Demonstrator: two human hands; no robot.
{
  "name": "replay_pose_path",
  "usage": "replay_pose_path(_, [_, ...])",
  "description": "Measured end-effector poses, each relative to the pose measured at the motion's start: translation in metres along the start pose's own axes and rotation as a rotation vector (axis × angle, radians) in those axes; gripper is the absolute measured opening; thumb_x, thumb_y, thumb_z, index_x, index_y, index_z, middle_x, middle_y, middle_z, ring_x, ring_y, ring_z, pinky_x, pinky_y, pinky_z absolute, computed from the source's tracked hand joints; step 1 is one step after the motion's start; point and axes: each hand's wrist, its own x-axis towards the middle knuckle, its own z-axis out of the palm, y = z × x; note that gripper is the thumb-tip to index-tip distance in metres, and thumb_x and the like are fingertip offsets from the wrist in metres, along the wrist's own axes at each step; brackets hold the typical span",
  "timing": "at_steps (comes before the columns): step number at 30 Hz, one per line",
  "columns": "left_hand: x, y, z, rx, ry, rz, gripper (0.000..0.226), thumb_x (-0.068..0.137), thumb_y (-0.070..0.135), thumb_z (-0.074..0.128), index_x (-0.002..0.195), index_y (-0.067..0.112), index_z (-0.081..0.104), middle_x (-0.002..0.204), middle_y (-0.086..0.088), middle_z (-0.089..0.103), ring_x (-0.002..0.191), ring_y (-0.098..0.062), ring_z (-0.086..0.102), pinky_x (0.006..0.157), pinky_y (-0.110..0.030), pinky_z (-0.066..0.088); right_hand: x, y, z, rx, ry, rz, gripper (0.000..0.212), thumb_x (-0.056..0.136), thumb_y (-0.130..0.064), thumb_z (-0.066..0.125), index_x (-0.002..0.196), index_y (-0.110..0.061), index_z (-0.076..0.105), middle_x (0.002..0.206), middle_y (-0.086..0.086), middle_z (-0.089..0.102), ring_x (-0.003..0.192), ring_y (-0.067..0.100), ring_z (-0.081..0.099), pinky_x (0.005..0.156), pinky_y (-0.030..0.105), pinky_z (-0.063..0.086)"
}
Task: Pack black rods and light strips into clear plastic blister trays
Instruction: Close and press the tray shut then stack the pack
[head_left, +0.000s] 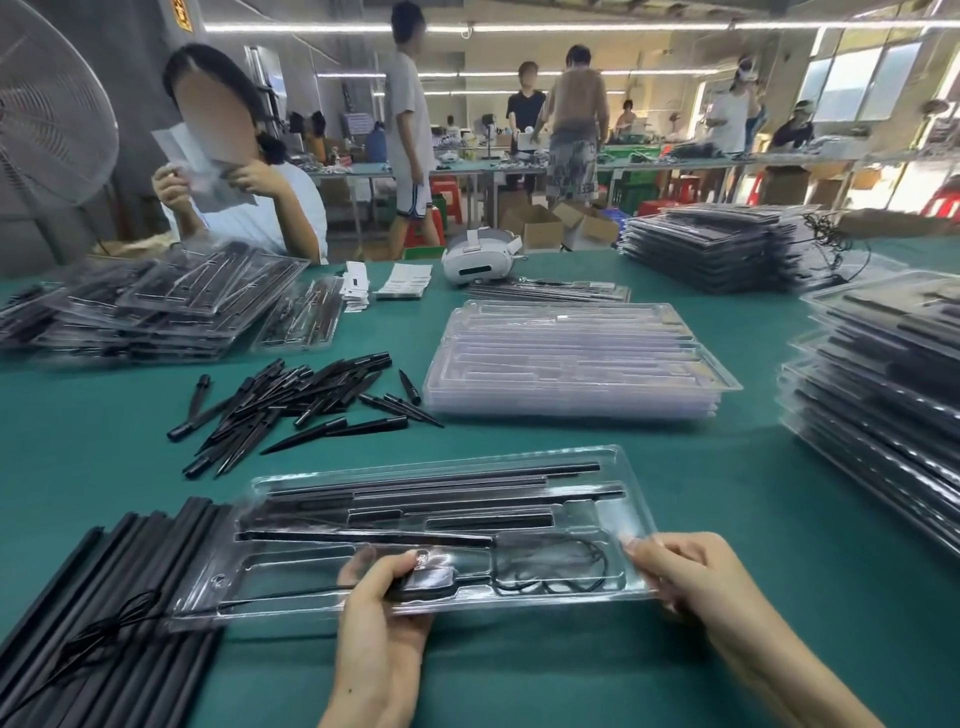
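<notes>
A white headset (480, 258) lies on the green table (727, 467) beside paper slips (404, 280).

Clear tray (613, 470), seemingly partly filled

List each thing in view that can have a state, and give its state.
front tray: partly filled
empty trays: stacked
spikes: loose pile
long rods: loose bundle
left hand: grips a black part
right hand: holds the tray's end
</notes>
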Motion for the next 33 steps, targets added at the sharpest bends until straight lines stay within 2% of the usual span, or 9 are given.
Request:
replay_pose_path(6, [0.0015, 0.0012, -0.001, 0.02, -0.023, -0.006, 0.029, 0.086, -0.01, 0.045, 0.094, 0.018, 0.043, 0.074, -0.007, 0.053, 0.052, -0.017, 0.066, 0.043, -0.025, 0.053, 0.0004, 0.0051, 0.0041, -0.095, 0.03, -0.014, 0.045, 0.094, -0.026, 0.056, 0.052, -0.019, 0.041, 0.046, -0.003, 0.037, 0.043, 0.008, 0.034, 0.042, 0.014, 0.026])
replay_pose_path(11, [0.0047, -0.0005, -0.0028, 0.027, -0.01, 0.007, 0.035, 0.086, -0.011, 0.046, 0.106, 0.018, 0.04, 0.065, -0.005, 0.055, 0.074, -0.025, 0.062, 0.045, -0.025, 0.052, 0.0, 0.0036, 0.0087, -0.073, 0.055, 0.0, 0.044, 0.095, -0.03, 0.054, 0.054, -0.018, 0.044, 0.047, 0.0, 0.041, 0.043, 0.01, 0.037, 0.042, 0.017, 0.03])
replay_pose_path(14, [0.0046, 0.0005, -0.003, 0.052, -0.018, 0.016, 0.033, 0.085, -0.011, 0.046, 0.096, 0.019, 0.042, 0.055, -0.002, 0.057, 0.059, -0.015, 0.059, 0.048, -0.023, 0.053, 0.0, 0.0034, 0.0104, -0.063, 0.082, -0.016, 0.043, 0.095, -0.027, 0.054, 0.056, -0.014, 0.043, 0.047, -0.001, 0.038, 0.043, 0.01, 0.035, 0.043, 0.017, 0.029])
replay_pose_path(17, [0.0049, 0.0004, -0.0026, 0.03, 0.003, 0.016, 0.04, 0.085, -0.013, 0.045, 0.108, 0.019, 0.039, 0.062, -0.003, 0.054, 0.068, -0.02, 0.058, 0.057, -0.029, 0.052, -0.0011, 0.0022, 0.009, -0.085, 0.052, -0.022, 0.047, 0.094, -0.026, 0.055, 0.049, -0.02, 0.042, 0.048, -0.002, 0.04, 0.045, 0.01, 0.035, 0.044, 0.018, 0.029])
replay_pose_path(20, [0.0063, 0.0009, -0.0023, -0.003, 0.028, 0.023, 0.043, 0.085, -0.015, 0.043, 0.11, 0.019, 0.037, 0.06, -0.003, 0.052, 0.057, -0.019, 0.058, 0.047, -0.026, 0.054, -0.0023, 0.0003, 0.0069, -0.091, 0.007, -0.019, 0.048, 0.094, -0.023, 0.056, 0.048, -0.019, 0.044, 0.047, -0.002, 0.041, 0.043, 0.008, 0.036, 0.044, 0.015, 0.029])
replay_pose_path(23, [0.0057, 0.002, -0.0001, -0.019, 0.036, 0.031, 0.04, 0.084, -0.017, 0.041, 0.095, 0.022, 0.041, 0.046, 0.003, 0.052, 0.059, -0.022, 0.057, 0.045, -0.027, 0.055, -0.003, -0.0008, 0.0056, -0.11, -0.018, -0.017, 0.045, 0.094, -0.023, 0.057, 0.051, -0.013, 0.048, 0.046, 0.0, 0.044, 0.043, 0.008, 0.039, 0.045, 0.014, 0.029])
replay_pose_path(26, [0.0038, 0.002, 0.0005, -0.013, 0.032, 0.054, 0.042, 0.085, -0.019, 0.039, 0.087, 0.022, 0.039, 0.042, 0.004, 0.052, 0.042, -0.01, 0.056, 0.041, -0.023, 0.051, -0.0036, -0.0009, 0.0052, -0.115, -0.003, -0.026, 0.047, 0.093, -0.022, 0.058, 0.048, -0.014, 0.048, 0.044, 0.0, 0.045, 0.042, 0.007, 0.039, 0.045, 0.012, 0.028])
replay_pose_path(30, [0.0011, 0.0015, -0.002, 0.028, -0.009, 0.073, 0.039, 0.085, -0.018, 0.043, 0.089, 0.022, 0.04, 0.051, -0.002, 0.058, 0.042, -0.011, 0.06, 0.042, -0.021, 0.051, -0.0018, 0.0006, 0.0073, -0.106, 0.046, 0.006, 0.049, 0.094, -0.02, 0.057, 0.047, -0.016, 0.046, 0.044, 0.0, 0.043, 0.041, 0.009, 0.041, 0.042, 0.014, 0.029])
replay_pose_path(33, [-0.0027, -0.003, -0.0003, 0.105, -0.105, 0.109, 0.03, 0.089, -0.006, 0.052, 0.095, 0.022, 0.042, 0.065, -0.006, 0.067, 0.052, -0.013, 0.065, 0.055, -0.025, 0.053, 0.0015, 0.0017, 0.0053, -0.073, 0.1, 0.056, 0.044, 0.094, -0.024, 0.056, 0.052, -0.013, 0.05, 0.043, 0.003, 0.044, 0.039, 0.012, 0.045, 0.039, 0.017, 0.029])
